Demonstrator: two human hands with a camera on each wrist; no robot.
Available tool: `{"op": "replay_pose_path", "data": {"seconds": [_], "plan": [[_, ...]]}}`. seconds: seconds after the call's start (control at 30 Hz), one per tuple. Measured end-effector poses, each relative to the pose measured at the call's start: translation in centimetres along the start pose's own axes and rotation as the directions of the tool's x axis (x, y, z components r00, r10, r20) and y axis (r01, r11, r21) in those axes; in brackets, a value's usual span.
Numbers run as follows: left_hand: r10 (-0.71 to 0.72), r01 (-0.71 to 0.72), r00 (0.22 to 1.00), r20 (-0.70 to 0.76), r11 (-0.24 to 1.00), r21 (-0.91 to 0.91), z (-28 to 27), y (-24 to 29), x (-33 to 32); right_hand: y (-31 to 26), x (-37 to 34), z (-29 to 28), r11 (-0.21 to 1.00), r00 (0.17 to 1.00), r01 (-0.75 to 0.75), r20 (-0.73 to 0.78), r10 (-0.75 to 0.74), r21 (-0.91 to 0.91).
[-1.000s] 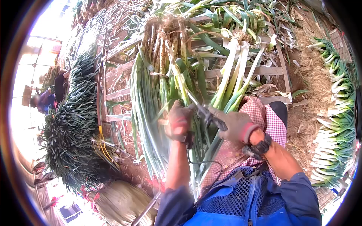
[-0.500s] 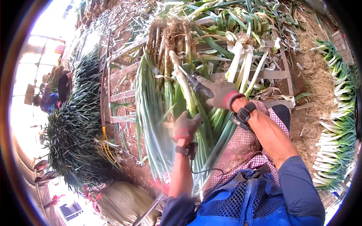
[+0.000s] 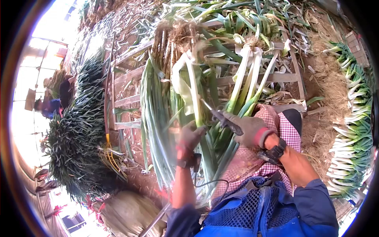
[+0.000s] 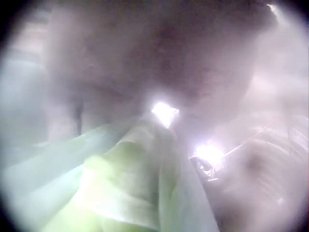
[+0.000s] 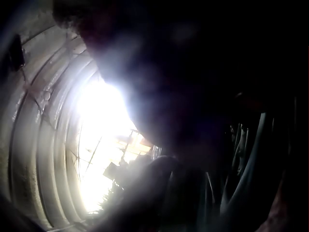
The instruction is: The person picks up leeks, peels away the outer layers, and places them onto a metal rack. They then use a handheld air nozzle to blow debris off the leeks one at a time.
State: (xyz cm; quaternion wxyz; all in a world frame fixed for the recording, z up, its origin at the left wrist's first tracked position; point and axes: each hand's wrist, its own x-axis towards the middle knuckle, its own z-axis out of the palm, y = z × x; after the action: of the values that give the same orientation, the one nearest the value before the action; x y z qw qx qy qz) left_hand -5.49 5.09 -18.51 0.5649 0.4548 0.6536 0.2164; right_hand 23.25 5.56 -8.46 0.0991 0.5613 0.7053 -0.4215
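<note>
My gloved left hand (image 3: 190, 135) grips a leek (image 3: 192, 77) around its green part, its white shank pointing away from me. A loose pale outer leaf (image 3: 181, 85) hangs off the left side of that shank. In the left wrist view the blurred glove (image 4: 154, 58) lies over pale green leaves (image 4: 125, 193). My gloved right hand (image 3: 249, 128) holds a dark air blow gun (image 3: 227, 122), its thin metal nozzle pointing toward the leek. The right wrist view is mostly dark, with a few leaves (image 5: 251, 159) at its right.
Unpeeled leeks with brown roots (image 3: 160, 43) lie left on a slatted wooden rack (image 3: 128, 75); several white-stemmed leeks (image 3: 252, 71) lie right. Leek piles stand at far left (image 3: 79, 146) and in a row at far right (image 3: 347, 146). A checked cloth (image 3: 237, 173) covers my lap.
My right hand first reached forward along the leek with the blow gun, then came back toward me. The outer leaf now hangs away from the white shank; the left hand stays on the leek.
</note>
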Motion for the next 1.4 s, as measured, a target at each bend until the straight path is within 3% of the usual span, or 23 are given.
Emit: {"op": "replay_pose_path", "data": {"seconds": [0.07, 0.13, 0.17, 0.23, 0.3, 0.43, 0.87, 0.97, 1.0, 1.03, 1.1, 1.17, 1.23, 1.3, 1.4], "plan": [[-0.009, 0.010, 0.998, 0.065, 1.000, -0.021, 1.2, 1.0, -1.5, 0.2, -1.0, -0.9, 0.998, 0.997, -0.069, 0.026, 0.069, 0.011], [-0.017, 0.011, 0.998, 0.057, 0.994, 0.105, 3.0, -1.0, -1.7, 1.5, -0.7, -1.2, 0.986, 0.977, -0.050, -0.196, 0.081, 0.159], [0.005, -0.011, 0.999, 0.040, 0.987, 0.159, 4.3, -0.5, -2.5, 1.3, -0.9, -2.2, 0.987, 0.976, -0.118, -0.173, 0.136, 0.108], [0.017, -0.016, 1.000, 0.000, 0.971, 0.239, 5.6, -1.0, -2.7, 1.6, 0.0, -2.6, 0.989, 0.971, -0.113, -0.203, 0.129, 0.093], [-0.007, 0.037, 0.997, -0.072, 0.901, 0.432, 6.2, -0.1, -3.4, 3.3, 2.2, -1.7, 0.988, 0.963, -0.136, -0.223, 0.149, 0.072], [0.008, 0.036, 0.996, -0.087, 0.866, 0.498, 6.3, -0.4, -3.6, 2.6, 2.9, -2.2, 0.983, 0.976, -0.167, -0.129, 0.176, 0.080], [0.046, -0.018, 0.998, -0.046, 0.875, 0.484, 6.2, -0.1, -3.5, 3.0, 0.9, -1.8, 0.971, 0.977, -0.197, -0.049, 0.205, 0.139], [0.066, -0.055, 0.997, -0.041, 0.976, 0.210, 5.9, 0.7, -3.0, 4.5, -0.6, 0.1, 0.973, 0.981, -0.114, -0.135, 0.143, 0.199], [0.043, -0.038, 0.998, -0.037, 0.989, 0.144, 5.6, 2.4, -3.0, 2.5, -2.6, -2.0, 0.958, 0.976, -0.211, -0.018, 0.219, 0.194], [0.022, -0.019, 0.999, -0.031, 0.997, 0.079, 5.3, 4.0, -2.7, 2.9, -3.1, -1.5, 0.957, 0.975, -0.212, -0.019, 0.220, 0.195], [0.129, -0.126, 0.991, -0.039, 0.989, 0.073, 4.6, 6.1, -1.2, 4.1, -4.3, -0.5, 0.984, 0.992, -0.067, -0.091, 0.083, 0.167], [0.196, -0.196, 0.980, 0.021, 0.981, 0.013, 3.8, 9.9, -0.8, 4.6, -5.8, -0.6, 0.984, 0.993, -0.048, -0.101, 0.066, 0.174], [0.218, -0.218, 0.975, 0.045, 0.976, -0.005, 3.8, 15.6, -1.7, 5.6, -7.0, 0.0, 0.980, 0.961, 0.017, -0.274, 0.039, 0.199], [0.312, -0.313, 0.949, 0.057, 0.950, 0.013, 4.1, 18.4, -0.5, 5.6, -8.6, -0.6, 0.979, 0.962, -0.005, -0.266, 0.061, 0.205], [0.300, -0.302, 0.953, 0.025, 0.950, 0.078, 5.7, 21.0, 1.4, 5.4, -10.5, -0.9, 0.923, 0.898, 0.111, -0.434, 0.065, 0.368]]}}
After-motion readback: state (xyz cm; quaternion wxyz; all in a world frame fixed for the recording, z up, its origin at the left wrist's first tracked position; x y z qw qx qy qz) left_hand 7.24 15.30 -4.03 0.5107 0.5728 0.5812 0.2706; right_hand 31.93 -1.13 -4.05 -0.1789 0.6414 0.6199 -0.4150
